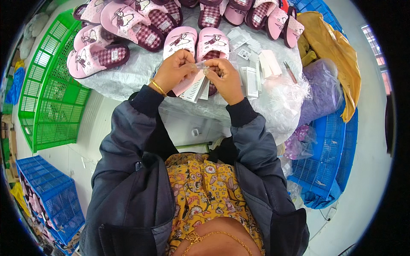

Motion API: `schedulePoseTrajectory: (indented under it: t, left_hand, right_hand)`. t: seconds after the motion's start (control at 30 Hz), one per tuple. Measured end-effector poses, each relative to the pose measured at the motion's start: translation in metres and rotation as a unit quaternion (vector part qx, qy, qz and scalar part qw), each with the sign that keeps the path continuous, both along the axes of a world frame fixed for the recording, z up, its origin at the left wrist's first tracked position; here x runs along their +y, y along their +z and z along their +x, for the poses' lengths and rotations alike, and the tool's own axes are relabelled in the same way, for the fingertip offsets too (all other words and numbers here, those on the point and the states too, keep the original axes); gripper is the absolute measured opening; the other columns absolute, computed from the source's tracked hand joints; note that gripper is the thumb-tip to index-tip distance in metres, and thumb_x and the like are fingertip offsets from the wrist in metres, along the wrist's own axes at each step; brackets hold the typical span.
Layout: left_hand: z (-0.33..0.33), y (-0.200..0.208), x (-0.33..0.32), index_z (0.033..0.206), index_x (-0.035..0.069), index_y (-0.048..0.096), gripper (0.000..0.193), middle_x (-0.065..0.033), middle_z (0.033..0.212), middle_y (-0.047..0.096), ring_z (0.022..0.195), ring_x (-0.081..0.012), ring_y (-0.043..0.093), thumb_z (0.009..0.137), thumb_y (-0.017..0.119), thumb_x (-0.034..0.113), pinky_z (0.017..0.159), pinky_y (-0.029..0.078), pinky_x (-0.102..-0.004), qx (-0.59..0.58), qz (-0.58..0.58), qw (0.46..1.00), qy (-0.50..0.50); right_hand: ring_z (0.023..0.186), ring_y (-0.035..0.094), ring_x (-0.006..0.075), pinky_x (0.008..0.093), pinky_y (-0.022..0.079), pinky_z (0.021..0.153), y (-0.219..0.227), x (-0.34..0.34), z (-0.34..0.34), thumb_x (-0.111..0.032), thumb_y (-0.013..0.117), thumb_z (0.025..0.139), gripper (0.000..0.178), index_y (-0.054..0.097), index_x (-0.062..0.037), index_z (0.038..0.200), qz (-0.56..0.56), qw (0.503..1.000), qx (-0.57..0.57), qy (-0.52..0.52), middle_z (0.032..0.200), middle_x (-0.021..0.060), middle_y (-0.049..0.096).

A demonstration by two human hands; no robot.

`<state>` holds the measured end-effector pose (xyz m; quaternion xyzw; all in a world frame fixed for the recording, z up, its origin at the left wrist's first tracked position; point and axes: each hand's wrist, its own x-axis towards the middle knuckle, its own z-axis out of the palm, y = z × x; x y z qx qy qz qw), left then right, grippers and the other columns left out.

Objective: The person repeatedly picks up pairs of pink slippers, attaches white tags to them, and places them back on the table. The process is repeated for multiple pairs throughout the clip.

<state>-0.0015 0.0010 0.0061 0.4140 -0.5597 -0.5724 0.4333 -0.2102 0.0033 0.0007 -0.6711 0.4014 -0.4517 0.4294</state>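
My left hand (174, 73) and my right hand (225, 80) meet above the table edge, thumbs and fingertips pinched together. Between them is a small clear plastic piece (200, 64), too small to make out its kind. Below the fingers are a pink card (190, 84) and white printed tags (195, 91); whether they hang from the piece or lie on the table I cannot tell. Just beyond my hands sits a pair of pink slippers, the left slipper (181, 39) and the right slipper (212, 41), toes pointing away, with a cartoon print and checked insoles partly hidden by my hands.
More pink slippers (124, 21) crowd the table's far side. Loose white tags (250, 81), pale cards (270, 63) and a slim pointed tool (291, 71) lie right on the plastic-covered tabletop (141, 68). Green crates (60, 98) stand left, blue crates (326, 145) right.
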Motion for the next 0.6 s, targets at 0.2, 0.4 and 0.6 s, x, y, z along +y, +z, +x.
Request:
schedulePoseTrajectory:
  t: [0.2,0.4,0.6]
  left_hand:
    - [0.023,0.029,0.018,0.101,0.002,0.062,0.015,-0.0054,0.096,0.06,0.066,-0.011,0.058,0.086,0.063,0.0,0.059,0.047,-0.0253,-0.08,-0.138,0.968,0.192]
    - [0.033,0.019,0.015,0.092,0.005,0.067,0.015,-0.0117,0.108,0.059,0.097,-0.0264,0.059,0.077,0.07,0.003,0.085,0.048,-0.0361,-0.284,-0.334,0.872,0.218]
    - [0.034,0.001,0.009,0.093,0.009,0.071,0.019,-0.015,0.116,0.059,0.107,-0.0337,0.056,0.075,0.068,0.002,0.092,0.046,-0.0402,-0.292,-0.37,0.851,0.23]
  right_hand:
    - [0.083,0.063,0.012,0.0254,0.052,0.074,-0.006,0.013,-0.005,0.0,0.065,0.086,0.019,0.066,-0.0004,0.104,-0.012,0.995,-0.08,-0.057,0.102,0.0063,0.061]
    - [0.083,0.065,0.0143,0.0268,0.052,0.075,0.021,0.026,-0.008,-0.001,0.065,0.086,0.018,0.066,-0.0002,0.104,-0.057,0.992,0.022,-0.114,0.101,0.0082,0.064]
    - [0.082,0.067,0.0189,0.0306,0.054,0.075,0.03,0.026,0.004,-0.003,0.067,0.086,0.022,0.065,-0.0004,0.107,-0.067,0.986,0.086,-0.123,0.098,0.012,0.067]
